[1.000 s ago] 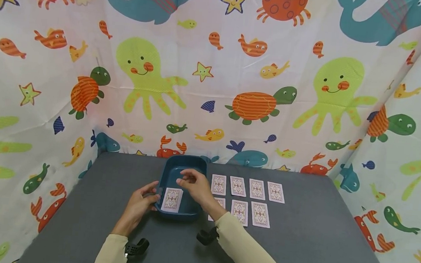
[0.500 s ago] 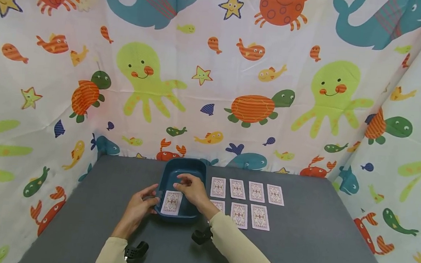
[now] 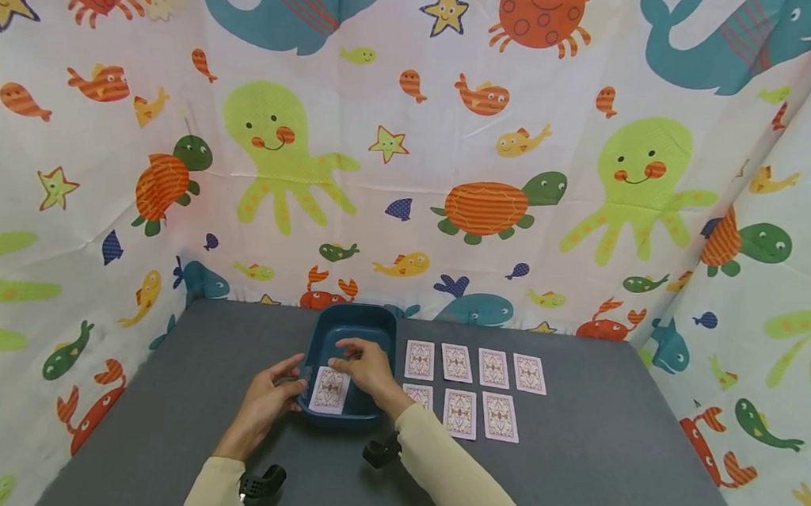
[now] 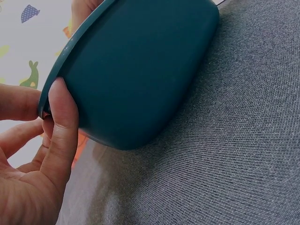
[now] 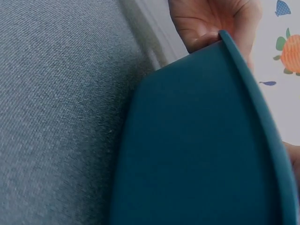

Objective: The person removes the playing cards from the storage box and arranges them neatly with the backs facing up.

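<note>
A deep blue-green plastic tub (image 3: 315,327) stands on the table, with playing cards (image 3: 329,391) face down near its front left corner. My left hand (image 3: 267,403) grips the tub's left rim. In the left wrist view its thumb (image 4: 63,105) presses the outer wall, with fingers on the rim's other side. My right hand (image 3: 365,367) hovers inside the tub, its bent index finger and thumb apart beside the cards' upper right corner. Nothing shows between those fingertips. In the right wrist view the tub wall (image 5: 197,140) hides most of that hand.
Right of the tub, several face-down playing cards (image 3: 457,363) lie in two rows on the grey table (image 3: 611,460). My right forearm (image 3: 466,480) passes in front of the lower row. A sea-animal curtain (image 3: 415,127) hangs behind the table.
My right hand has moved slightly left and lower inside the tub, closer to the cards. The left hand keeps its grip on the rim. The camera view has shifted a little.
</note>
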Demonstrator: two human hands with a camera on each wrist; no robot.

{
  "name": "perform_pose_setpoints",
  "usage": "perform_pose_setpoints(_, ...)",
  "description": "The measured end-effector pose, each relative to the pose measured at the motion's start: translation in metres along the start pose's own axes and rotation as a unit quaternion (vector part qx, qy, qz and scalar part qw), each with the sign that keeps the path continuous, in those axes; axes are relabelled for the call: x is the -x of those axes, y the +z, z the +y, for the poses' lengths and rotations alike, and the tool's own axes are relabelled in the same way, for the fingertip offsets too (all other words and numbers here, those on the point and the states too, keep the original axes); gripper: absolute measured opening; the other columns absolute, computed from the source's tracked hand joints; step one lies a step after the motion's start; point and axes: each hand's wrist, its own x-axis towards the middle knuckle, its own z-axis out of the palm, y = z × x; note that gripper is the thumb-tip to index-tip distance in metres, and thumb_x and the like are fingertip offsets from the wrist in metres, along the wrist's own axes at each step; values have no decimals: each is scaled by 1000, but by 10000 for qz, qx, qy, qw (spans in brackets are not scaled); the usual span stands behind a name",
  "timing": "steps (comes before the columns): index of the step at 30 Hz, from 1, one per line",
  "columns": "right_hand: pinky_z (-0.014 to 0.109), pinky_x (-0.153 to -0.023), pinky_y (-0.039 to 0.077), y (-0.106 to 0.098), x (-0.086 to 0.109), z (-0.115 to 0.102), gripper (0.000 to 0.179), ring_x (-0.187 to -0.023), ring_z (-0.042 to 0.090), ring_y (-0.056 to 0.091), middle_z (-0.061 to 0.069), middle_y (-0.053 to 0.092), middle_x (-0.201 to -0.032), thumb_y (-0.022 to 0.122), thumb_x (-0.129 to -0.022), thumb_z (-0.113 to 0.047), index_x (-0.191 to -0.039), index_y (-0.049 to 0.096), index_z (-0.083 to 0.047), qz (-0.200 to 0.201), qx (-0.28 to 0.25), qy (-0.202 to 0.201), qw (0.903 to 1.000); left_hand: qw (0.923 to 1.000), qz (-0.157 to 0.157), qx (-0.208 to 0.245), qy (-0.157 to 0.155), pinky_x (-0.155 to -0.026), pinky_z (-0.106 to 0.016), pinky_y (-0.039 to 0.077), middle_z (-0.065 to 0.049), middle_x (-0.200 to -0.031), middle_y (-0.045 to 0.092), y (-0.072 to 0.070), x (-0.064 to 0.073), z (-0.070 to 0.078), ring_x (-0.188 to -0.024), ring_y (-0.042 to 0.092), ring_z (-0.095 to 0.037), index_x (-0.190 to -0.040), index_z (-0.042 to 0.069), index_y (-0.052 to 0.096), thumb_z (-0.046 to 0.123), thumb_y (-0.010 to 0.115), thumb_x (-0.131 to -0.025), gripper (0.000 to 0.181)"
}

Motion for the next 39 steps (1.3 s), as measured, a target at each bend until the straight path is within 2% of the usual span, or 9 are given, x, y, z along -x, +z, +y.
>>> perform_pose_setpoints(7, 34, -79, 53, 3, -5, 4, 42, -99, 18, 59, 11, 65, -116, 78, -83, -26, -122, 69, -17, -28, 74, 61, 9999, 10000, -38, 31, 6, -64, -31, 55, -15, -128, 44, 1, -1, 1, -83, 58, -22, -144, 15, 49, 6, 61, -93, 53)
perform_pose_setpoints(16, 31, -73, 49, 6, -10, 9, 38, -92, 18, 57, 13, 66, -111, 79, -82, -20, -118, 71, -14, -35, 193, 204, 9996, 10000, 0, 43, 13, -64, -31, 55, -13, -127, 45, 0, -1, 2, -85, 58, -21, -143, 16, 51, 6, 61, -92, 52)
perform_pose_setpoints(25, 26, -62, 42, 9, -9, 10, 37, -78, 16, 53, 4, 61, -88, 81, -80, -20, -115, 72, -11, -30, 427, 403, 9983, 10000, 1, 4, -51, -64, -30, 55, -12, -126, 44, 0, 0, 0, -87, 57, -21, -144, 16, 49, 5, 61, -92, 54)
perform_pose_setpoints(28, 25, -61, 42, 9, -8, 9, 38, -76, 16, 53, 3, 62, -85, 82, -79, -20, -114, 72, -11, -53, 518, 490, 9974, 10000, -7, 25, -44, -63, -30, 55, -12, -127, 44, 0, 0, 0, -88, 57, -22, -144, 16, 49, 5, 61, -93, 54)
perform_pose_setpoints(39, 33, -72, 47, 10, -7, 7, 39, -83, 20, 56, 7, 66, -96, 83, -77, -19, -114, 72, -12, -111, 662, 825, 9943, 10000, -20, 17, -60, -65, -30, 55, -13, -129, 43, 0, 0, 1, -92, 56, -25, -144, 17, 49, 8, 61, -93, 53)
